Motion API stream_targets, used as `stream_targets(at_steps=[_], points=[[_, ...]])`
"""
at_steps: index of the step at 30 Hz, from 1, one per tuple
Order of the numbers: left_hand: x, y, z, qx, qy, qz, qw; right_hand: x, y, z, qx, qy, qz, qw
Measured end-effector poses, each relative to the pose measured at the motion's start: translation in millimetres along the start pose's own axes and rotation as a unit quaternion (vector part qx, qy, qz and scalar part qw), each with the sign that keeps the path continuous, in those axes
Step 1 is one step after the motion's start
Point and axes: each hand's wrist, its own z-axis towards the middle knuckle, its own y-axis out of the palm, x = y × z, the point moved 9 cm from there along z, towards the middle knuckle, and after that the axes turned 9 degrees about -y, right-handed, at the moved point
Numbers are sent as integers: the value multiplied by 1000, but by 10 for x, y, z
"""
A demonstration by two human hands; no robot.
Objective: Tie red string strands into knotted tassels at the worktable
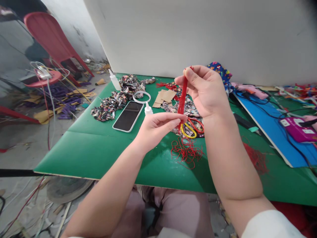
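A bundle of red threads [183,99] hangs upright between my hands above the table. My right hand [201,84] pinches its top end. Lower down, my left hand [162,127] closes thumb and fingers around the strands. Just behind the bundle lie scissors [190,129] with one yellow and one red handle loop, on patterned fabric [173,107]; their blades are hidden. Below my hands sits a tangled heap of loose red thread [187,152]. Another small pile of red thread [256,158] is to the right of my right forearm.
A phone [129,116], a white ring [141,97], small white bottles [114,80] and crumpled fabric [107,106] occupy the table's left side. Cardboard pieces [165,96] lie behind my left hand. At right are a blue board [267,127] and a purple box [297,129] with cables.
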Motion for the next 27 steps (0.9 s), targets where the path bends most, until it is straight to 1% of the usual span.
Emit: stream_targets(at_steps=[7,15,18,20,24,27], points=[[30,13,-5,-10,19,19,1000,-10,44,-3,-10,-6,41,999],[9,34,-21,-29,23,-65,997,3,59,-5,-14,-10,42,999],[3,41,-16,-33,14,-89,995,22,53,-12,-15,-1,13,1000],[7,34,-13,-24,10,-88,996,27,48,-16,-14,3,-7,1000],[-4,16,-11,4,-3,-45,999,15,62,-19,-19,4,-15,1000],[-4,7,-18,16,-1,-28,999,8,55,-25,-14,11,-33,999]])
